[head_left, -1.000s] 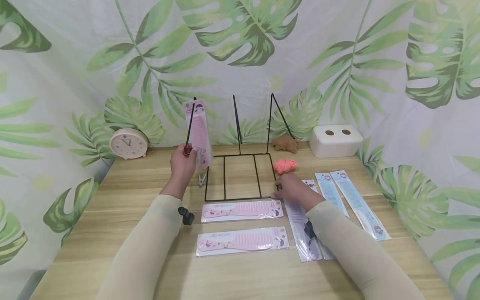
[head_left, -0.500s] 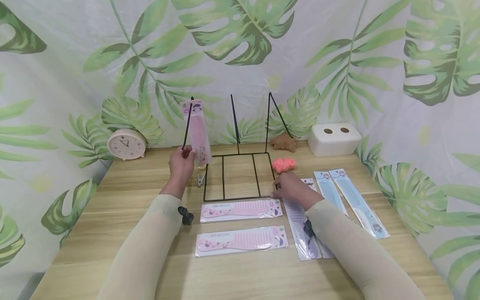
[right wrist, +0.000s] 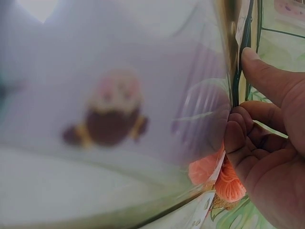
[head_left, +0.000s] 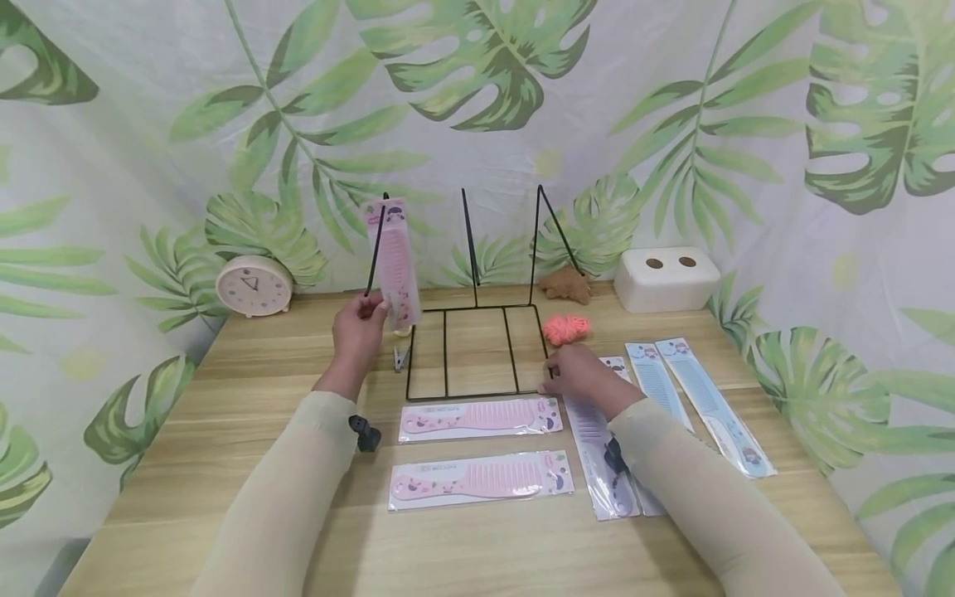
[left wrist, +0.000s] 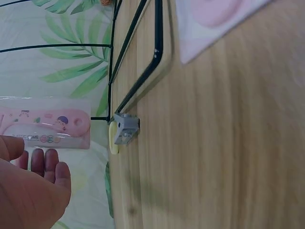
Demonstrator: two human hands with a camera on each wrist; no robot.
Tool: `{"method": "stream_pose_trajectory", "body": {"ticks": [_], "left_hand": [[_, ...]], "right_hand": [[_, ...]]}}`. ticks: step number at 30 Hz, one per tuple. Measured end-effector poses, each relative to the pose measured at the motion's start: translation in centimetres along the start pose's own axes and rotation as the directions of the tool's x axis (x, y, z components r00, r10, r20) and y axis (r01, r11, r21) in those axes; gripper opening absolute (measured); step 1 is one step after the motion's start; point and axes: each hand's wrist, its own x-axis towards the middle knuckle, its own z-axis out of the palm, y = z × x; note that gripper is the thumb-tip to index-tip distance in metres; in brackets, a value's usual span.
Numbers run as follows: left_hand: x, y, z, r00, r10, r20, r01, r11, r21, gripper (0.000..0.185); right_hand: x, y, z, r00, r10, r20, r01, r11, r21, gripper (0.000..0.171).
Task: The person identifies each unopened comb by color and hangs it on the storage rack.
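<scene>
Pink packaged comb (head_left: 393, 264) stands upright against the wire rack's (head_left: 473, 342) left prong, and I see my left hand (head_left: 358, 332) pinching its lower end. My right hand (head_left: 578, 375) curls around the rack's front right corner, beside the purple comb (head_left: 600, 448).

Three pink combs in clear packets show: one held upright (head_left: 393, 261) at the rack's left prong, two lying flat, the nearer-to-rack one (head_left: 480, 418) and the front one (head_left: 481, 478). Two blue packaged combs lie to the right, an inner one (head_left: 656, 383) and an outer one (head_left: 715, 406). One purple packaged comb (head_left: 597, 439) lies partly under the right sleeve. There is one black wire rack (head_left: 473, 332), one round clock (head_left: 254, 285), one white box with two holes (head_left: 666, 279), one orange yarn bundle (head_left: 566, 329), one brown plush piece (head_left: 569, 284), one small metal clip (head_left: 402, 356), and two hands, left (head_left: 360, 325) and right (head_left: 580, 375), over one bench (head_left: 224, 431).
</scene>
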Motion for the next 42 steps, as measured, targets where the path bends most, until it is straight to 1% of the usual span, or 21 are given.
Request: {"method": "stream_pose_trajectory", "body": {"ticks": [4, 6, 7, 8, 9, 10, 11, 12, 13, 15, 16, 17, 18, 20, 22, 25, 27, 30, 32, 35, 42], "left_hand": [[-1.2, 0.2, -0.8, 0.998, -0.064, 0.007, 0.065, 0.996, -0.056, 0.043], [-2.1, 0.6, -1.1, 0.995, -0.076, 0.057, 0.079, 0.995, -0.062, 0.047], [-2.7, 0.8, -1.1, 0.994, -0.053, 0.095, 0.058, 0.997, -0.049, 0.046], [-3.4, 1.0, -1.1, 0.989, -0.024, 0.148, 0.026, 1.000, -0.009, 0.044], [-4.2, 1.2, -1.1, 0.976, 0.011, 0.218, -0.021, 0.999, 0.042, 0.041], [-5.1, 1.4, -1.0, 0.952, 0.046, 0.302, -0.078, 0.992, 0.096, 0.039], [-6.1, 1.5, -0.8, 0.916, 0.082, 0.393, -0.147, 0.979, 0.138, 0.037], [-7.1, 1.4, -0.6, 0.870, 0.118, 0.479, -0.228, 0.957, 0.177, 0.036], [-8.2, 1.3, -0.4, 0.818, 0.144, 0.557, -0.308, 0.927, 0.213, 0.036], [-10.5, 1.2, 0.0, 0.716, 0.148, 0.682, -0.425, 0.867, 0.259, 0.037], [-11.6, 1.1, 0.2, 0.671, 0.144, 0.728, -0.470, 0.841, 0.267, 0.039], [-12.6, 1.1, 0.4, 0.635, 0.138, 0.760, -0.508, 0.816, 0.276, 0.041], [-13.6, 1.0, 0.5, 0.610, 0.127, 0.782, -0.536, 0.793, 0.289, 0.043], [-15.3, 1.0, 0.7, 0.579, 0.110, 0.807, -0.580, 0.752, 0.313, 0.046], [-16.6, 0.9, 1.0, 0.561, 0.114, 0.820, -0.635, 0.695, 0.338, 0.050], [-17.9, 0.4, 1.4, 0.548, 0.131, 0.826, -0.705, 0.604, 0.372, 0.052], [-18.4, 0.0, 1.7, 0.548, 0.144, 0.824, -0.735, 0.554, 0.392, 0.052], [-18.7, -0.5, 2.1, 0.551, 0.160, 0.819, -0.749, 0.527, 0.401, 0.052], [-18.7, -0.5, 2.2, 0.558, 0.159, 0.814, -0.747, 0.524, 0.409, 0.052], [-18.7, -0.5, 2.3, 0.561, 0.148, 0.815, -0.744, 0.522, 0.417, 0.053], [-18.7, -0.2, 2.1, 0.545, 0.124, 0.829, -0.745, 0.526, 0.411, 0.059]], "right_hand": [[0.1, 0.1, 0.2, 1.000, -0.006, 0.005, 0.006, 1.000, 0.001, 0.027], [0.1, 0.2, 0.2, 1.000, -0.006, 0.005, 0.006, 1.000, 0.000, 0.027], [0.1, 0.2, 0.2, 1.000, -0.001, 0.006, 0.001, 1.000, 0.005, 0.027], [0.1, 0.2, 0.2, 1.000, -0.003, 0.004, 0.003, 1.000, 0.001, 0.026], [0.1, 0.2, 0.1, 1.000, -0.001, 0.002, 0.001, 1.000, 0.003, 0.026], [0.1, 0.2, 0.1, 1.000, 0.001, 0.000, -0.001, 1.000, 0.007, 0.026], [0.1, 0.2, 0.1, 1.000, -0.003, -0.004, 0.003, 1.000, 0.005, 0.025], [0.1, 0.2, 0.2, 1.000, -0.007, -0.006, 0.007, 1.000, 0.004, 0.025], [0.1, 0.2, 0.1, 1.000, -0.009, -0.008, 0.009, 1.000, 0.004, 0.025], [0.1, 0.2, 0.2, 1.000, -0.025, -0.014, 0.025, 1.000, -0.005, 0.025], [0.1, 0.2, 0.2, 0.999, -0.030, -0.018, 0.029, 1.000, -0.009, 0.025], [0.1, 0.1, 0.2, 0.999, -0.032, -0.018, 0.032, 0.999, -0.013, 0.026], [0.1, 0.1, 0.2, 0.999, -0.027, -0.016, 0.027, 1.000, -0.012, 0.026], [0.0, 0.0, 0.2, 1.000, -0.014, -0.012, 0.014, 1.000, -0.008, 0.027], [-0.1, 0.0, 0.1, 1.000, 0.006, -0.006, -0.006, 1.000, 0.002, 0.027], [-0.1, -0.1, 0.1, 1.000, 0.006, -0.008, -0.006, 1.000, 0.003, 0.025], [-0.2, -0.1, 0.0, 1.000, -0.006, -0.012, 0.006, 1.000, -0.001, 0.023], [-0.2, -0.1, 0.0, 1.000, -0.008, -0.010, 0.008, 1.000, 0.001, 0.024], [-0.2, -0.1, 0.0, 1.000, 0.001, -0.005, -0.001, 1.000, 0.010, 0.024], [-0.2, 0.0, 0.1, 1.000, 0.007, -0.003, -0.007, 1.000, 0.018, 0.025], [-0.1, 0.0, 0.2, 1.000, 0.008, -0.021, -0.007, 1.000, 0.019, 0.028]]}}
